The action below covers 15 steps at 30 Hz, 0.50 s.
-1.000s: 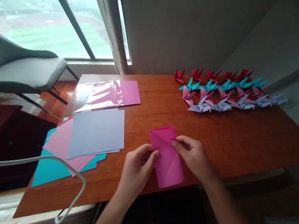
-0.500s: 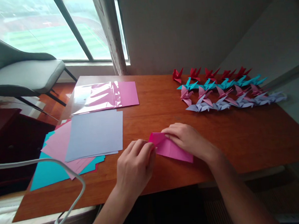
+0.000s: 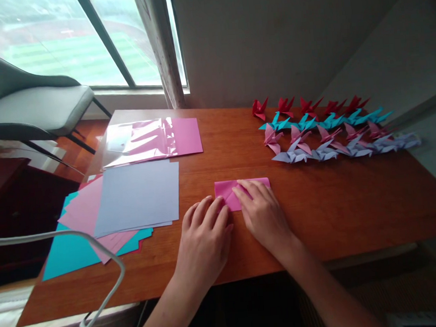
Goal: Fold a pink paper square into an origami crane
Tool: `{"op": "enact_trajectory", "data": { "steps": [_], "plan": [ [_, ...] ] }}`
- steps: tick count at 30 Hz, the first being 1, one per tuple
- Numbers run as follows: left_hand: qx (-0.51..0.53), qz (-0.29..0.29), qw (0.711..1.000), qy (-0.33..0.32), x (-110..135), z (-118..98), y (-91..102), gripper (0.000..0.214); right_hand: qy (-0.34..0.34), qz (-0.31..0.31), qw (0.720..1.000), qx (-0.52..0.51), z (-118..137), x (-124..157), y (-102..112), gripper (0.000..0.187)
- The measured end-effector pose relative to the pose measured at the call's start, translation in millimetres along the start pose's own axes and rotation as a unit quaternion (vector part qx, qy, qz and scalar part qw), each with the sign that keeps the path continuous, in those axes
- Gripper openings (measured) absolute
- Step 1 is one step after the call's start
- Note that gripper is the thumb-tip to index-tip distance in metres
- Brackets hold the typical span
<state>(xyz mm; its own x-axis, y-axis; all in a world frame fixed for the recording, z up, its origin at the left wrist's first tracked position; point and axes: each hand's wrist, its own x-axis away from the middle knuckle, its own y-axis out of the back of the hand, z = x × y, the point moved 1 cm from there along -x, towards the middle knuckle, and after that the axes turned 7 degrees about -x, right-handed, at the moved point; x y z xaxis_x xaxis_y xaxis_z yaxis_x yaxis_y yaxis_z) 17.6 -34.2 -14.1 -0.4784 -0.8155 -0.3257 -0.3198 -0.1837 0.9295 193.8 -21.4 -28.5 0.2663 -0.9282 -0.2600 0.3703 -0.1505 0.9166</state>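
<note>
Hands both flat, palm down, in my head view. I log the left hand with fingers straight, tips touching the near left edge of the folded magenta paper strip. The right hand presses flat over its middle, fingers extended. The strip lies on the reddish wooden table, between the stack of coloured paper sheets and the rows of folded paper cranes.

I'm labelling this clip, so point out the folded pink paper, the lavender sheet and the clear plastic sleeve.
folded pink paper (image 3: 223,189), head view, its uncovered left end.
lavender sheet (image 3: 138,196), head view, middle of its face.
clear plastic sleeve (image 3: 141,139), head view, its glossy middle.
</note>
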Motion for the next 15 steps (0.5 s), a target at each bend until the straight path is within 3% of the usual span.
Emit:
{"op": "enact_trajectory", "data": {
  "steps": [5,7,10,13,15],
  "plan": [
    [0.122,-0.032,0.991,-0.053,33,-35,11.2,0.019,-0.014,0.013,1.0,0.007,5,2,-4,0.045],
    [0.153,-0.053,0.979,-0.124,61,-54,4.9,0.017,-0.016,0.014,1.0,0.005,4,1,-5,0.046],
    [0.103,-0.109,0.98,-0.131,102,-64,-16.3,0.02,-0.021,0.012,1.0,0.001,3,2,-6,0.046],
    [0.017,-0.041,0.994,-0.104,131,-54,-37.4,0.028,-0.017,0.005,1.0,-0.006,1,4,-9,0.046],
    [-0.024,0.042,0.995,-0.09,141,-44,-45.8,0.035,-0.011,0.002,1.0,-0.012,1,4,-10,0.047]
  ]
}}
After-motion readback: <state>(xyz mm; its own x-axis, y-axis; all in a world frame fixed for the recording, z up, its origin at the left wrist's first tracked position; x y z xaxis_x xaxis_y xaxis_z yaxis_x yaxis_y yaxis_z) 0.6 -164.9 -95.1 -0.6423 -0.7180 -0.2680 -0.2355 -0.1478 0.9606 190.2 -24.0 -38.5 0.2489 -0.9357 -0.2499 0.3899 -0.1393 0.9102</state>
